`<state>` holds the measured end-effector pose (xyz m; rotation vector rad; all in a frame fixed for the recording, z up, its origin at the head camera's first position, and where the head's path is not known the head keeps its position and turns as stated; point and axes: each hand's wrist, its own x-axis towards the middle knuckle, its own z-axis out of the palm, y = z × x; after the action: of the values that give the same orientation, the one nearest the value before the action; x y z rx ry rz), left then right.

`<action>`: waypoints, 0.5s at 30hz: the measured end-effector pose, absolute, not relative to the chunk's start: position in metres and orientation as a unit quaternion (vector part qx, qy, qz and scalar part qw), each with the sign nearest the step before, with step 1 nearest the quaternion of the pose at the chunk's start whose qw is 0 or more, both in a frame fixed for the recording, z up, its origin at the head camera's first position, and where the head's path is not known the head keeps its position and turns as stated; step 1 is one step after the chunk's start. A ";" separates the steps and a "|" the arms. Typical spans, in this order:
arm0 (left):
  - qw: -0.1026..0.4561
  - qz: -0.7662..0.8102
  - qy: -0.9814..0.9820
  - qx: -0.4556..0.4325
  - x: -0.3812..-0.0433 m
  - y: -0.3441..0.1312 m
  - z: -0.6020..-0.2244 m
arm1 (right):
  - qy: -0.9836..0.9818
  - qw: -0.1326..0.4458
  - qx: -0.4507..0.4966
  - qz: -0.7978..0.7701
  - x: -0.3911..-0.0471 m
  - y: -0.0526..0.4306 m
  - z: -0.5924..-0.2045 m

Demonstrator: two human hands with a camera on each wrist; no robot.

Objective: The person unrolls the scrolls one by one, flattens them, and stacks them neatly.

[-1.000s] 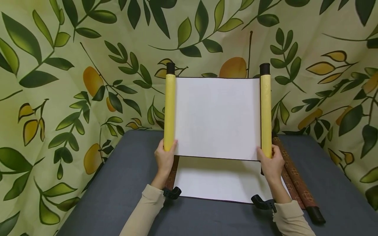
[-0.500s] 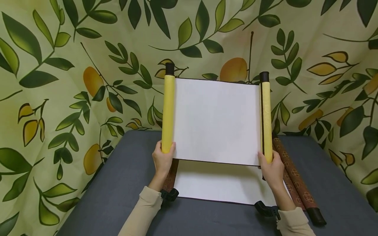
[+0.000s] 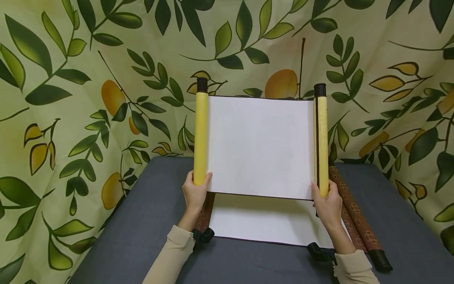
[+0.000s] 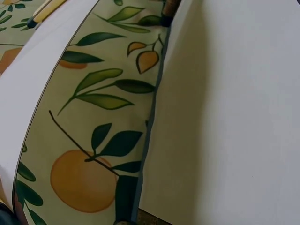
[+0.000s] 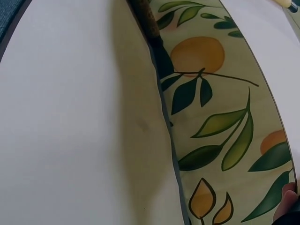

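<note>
Between my two hands a scroll with yellow rollers is held up, its blank white sheet (image 3: 260, 146) spread open. My left hand (image 3: 196, 194) grips the lower end of the left yellow roller (image 3: 201, 138), thumb toward the sheet. The lower end of the right yellow roller (image 3: 322, 146) is in the grip of my right hand (image 3: 328, 203). Black caps top both rollers. Under it, a second scroll lies on the table with its white sheet (image 3: 266, 221) partly unrolled, brown patterned rollers at its sides. In the right wrist view only some fingers (image 5: 286, 201) show at the edge.
A brown patterned roller (image 3: 354, 209) with a black end lies slanted at the right of the grey table (image 3: 142, 236). Behind and beside the table hangs a leaf-and-fruit printed cloth (image 3: 88, 98). Black wrist-camera mounts sit on both wrists.
The raised scroll has dipped slightly, its right side more than its left. The right roller has turned a little, so a dark strip shows along it. Both hands keep their grip.
</note>
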<state>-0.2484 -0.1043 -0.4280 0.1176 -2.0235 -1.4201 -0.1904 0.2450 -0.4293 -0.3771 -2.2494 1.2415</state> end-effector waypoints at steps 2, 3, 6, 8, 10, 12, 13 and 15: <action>0.326 -0.541 -0.774 0.044 -0.248 -0.104 -0.428 | -0.832 0.272 -0.145 0.462 -0.191 0.246 -0.429; 0.324 -0.541 -0.775 0.043 -0.248 -0.104 -0.428 | -0.830 0.273 -0.147 0.464 -0.191 0.246 -0.429; 0.321 -0.539 -0.778 0.038 -0.248 -0.104 -0.429 | -0.824 0.283 -0.147 0.468 -0.191 0.248 -0.429; 0.318 -0.539 -0.779 0.037 -0.248 -0.104 -0.430 | -0.822 0.288 -0.144 0.470 -0.191 0.250 -0.429; 0.315 -0.539 -0.780 0.038 -0.249 -0.105 -0.431 | -0.821 0.298 -0.137 0.468 -0.191 0.251 -0.430; 0.311 -0.538 -0.783 0.041 -0.250 -0.107 -0.432 | -0.822 0.305 -0.130 0.463 -0.191 0.251 -0.431; 0.309 -0.537 -0.784 0.043 -0.250 -0.107 -0.432 | -0.823 0.308 -0.127 0.460 -0.190 0.252 -0.431; 0.307 -0.535 -0.785 0.047 -0.250 -0.109 -0.433 | -0.829 0.309 -0.122 0.450 -0.189 0.252 -0.433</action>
<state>-0.2503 -0.1088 -0.4329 0.1230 -2.0774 -1.4163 -0.1894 0.2522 -0.4326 -0.3219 -2.1895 1.1895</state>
